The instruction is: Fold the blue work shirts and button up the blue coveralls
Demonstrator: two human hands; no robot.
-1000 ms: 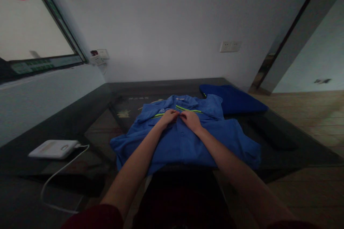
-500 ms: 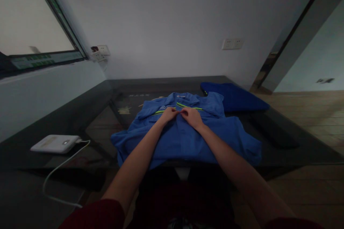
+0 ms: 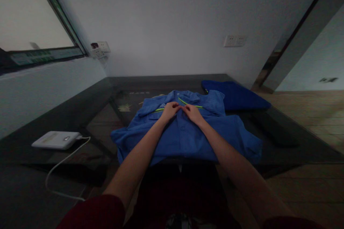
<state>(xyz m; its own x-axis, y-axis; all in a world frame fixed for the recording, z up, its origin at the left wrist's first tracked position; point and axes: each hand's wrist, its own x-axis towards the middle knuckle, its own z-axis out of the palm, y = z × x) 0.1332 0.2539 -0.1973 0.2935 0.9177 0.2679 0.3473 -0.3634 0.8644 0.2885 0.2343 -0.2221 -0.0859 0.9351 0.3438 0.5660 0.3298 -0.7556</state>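
A blue work shirt point(image 3: 185, 137) with yellow-green chest stripes lies front up on the dark table, its collar toward the wall and sleeves at both sides. My left hand point(image 3: 170, 110) pinches the front opening edge at chest height. Close beside it, my right hand point(image 3: 192, 112) pinches the same front edge from the other side, the fingertips of both hands nearly touching. What lies exactly between the fingertips is too small to make out. Below my hands the front placket runs down toward the table's near edge.
A white power bank point(image 3: 57, 140) with a white cable point(image 3: 57, 166) lies at the left of the table point(image 3: 99, 114). A folded dark blue cloth item point(image 3: 236, 94) rests at the right back, with a black flat object point(image 3: 275, 130) before it. Wall sockets point(image 3: 235, 41) are behind.
Both hands stay at the shirt's front edge; the fingers have shifted slightly, the left hand moving a little up. The view has tilted slightly.
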